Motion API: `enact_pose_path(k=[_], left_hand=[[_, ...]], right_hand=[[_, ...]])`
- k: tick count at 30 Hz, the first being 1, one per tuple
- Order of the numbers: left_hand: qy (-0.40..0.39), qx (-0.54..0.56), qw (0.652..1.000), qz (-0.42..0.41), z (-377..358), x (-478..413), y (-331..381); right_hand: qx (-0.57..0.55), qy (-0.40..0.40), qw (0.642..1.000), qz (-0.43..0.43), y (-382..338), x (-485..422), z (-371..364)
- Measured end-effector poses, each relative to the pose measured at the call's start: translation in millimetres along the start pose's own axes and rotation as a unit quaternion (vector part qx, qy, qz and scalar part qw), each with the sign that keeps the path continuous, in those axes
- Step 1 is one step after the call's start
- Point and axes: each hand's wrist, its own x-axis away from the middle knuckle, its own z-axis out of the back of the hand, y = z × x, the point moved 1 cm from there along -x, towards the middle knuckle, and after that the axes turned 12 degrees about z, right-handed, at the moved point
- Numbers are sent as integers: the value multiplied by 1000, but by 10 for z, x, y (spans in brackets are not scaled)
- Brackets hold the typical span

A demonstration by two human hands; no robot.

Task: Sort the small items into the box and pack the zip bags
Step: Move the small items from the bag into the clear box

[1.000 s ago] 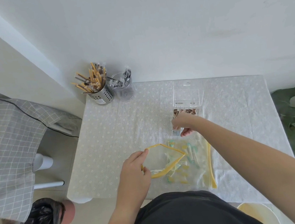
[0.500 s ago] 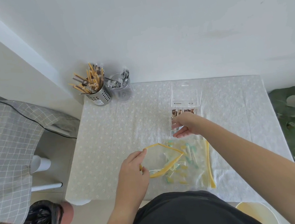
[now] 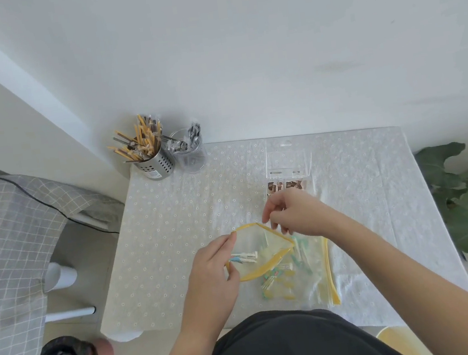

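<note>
here, the open zip bag (image 3: 261,250) with the yellow rim is sitting in the lower middle of the frame, its mouth gaping wide above the surface (image 3: 174,229). the left hand (image 3: 212,274) is pinching the rim's left end, its grip clamped on that bag. the right hand (image 3: 293,214) is hovering at the rim's upper right with fingers curling downward; i cannot tell whether its grip is holding anything. a white packet (image 3: 244,257) is lying inside the bag. a second zip bag (image 3: 318,273) is lying flat beneath it and to the right, with green and yellow small items (image 3: 278,281) showing through. just above the right hand the clear box (image 3: 287,165) is lying flat, with brown pieces (image 3: 287,185) filling its lower row. at the surface's upper left corner a metal holder (image 3: 154,165) of sticks and a clear cup (image 3: 193,158) are standing side by side.
</note>
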Motion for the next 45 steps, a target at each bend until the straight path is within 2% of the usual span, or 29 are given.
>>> enact_pose_path(k=[3, 7, 11, 13, 15, 18, 19, 22, 27, 30, 33, 43, 45], left_hand=[[13, 2, 1000, -28, 34, -1, 79], [29, 6, 998, -51, 85, 25, 173], [47, 11, 996, -70, 135, 67, 222], [51, 6, 995, -88, 132, 93, 246], [44, 0, 993, -106, 106, 123, 261], [35, -10, 992, -121, 77, 160, 260], [33, -13, 992, -125, 74, 171, 259], [27, -12, 990, -137, 70, 191, 264], [23, -9, 988, -156, 40, 212, 278], [23, 10, 988, -154, 61, 216, 298], [24, 31, 987, -155, 100, 230, 321], [24, 22, 988, -153, 124, 299, 248], [20, 22, 988, -154, 119, 313, 231]], right_hand=[[74, -77, 994, 20, -125, 146, -147], [267, -97, 958, 48, -61, 183, -471], [364, -106, 925, 15, -9, 154, -717], [394, -139, 908, -9, 8, 160, -776], [433, -198, 879, -19, 10, 190, -829], [496, -310, 810, -42, 17, 214, -913], [501, -328, 800, -40, 6, 219, -925], [479, -315, 818, -38, -15, 243, -927], [478, -296, 826, -48, -23, 290, -949], [470, -206, 858, -6, 27, 186, -951], [459, -162, 873, 12, 19, 77, -920], [436, -166, 884, 28, 198, -109, -1050], [449, -177, 875, 35, 227, -98, -1090]])
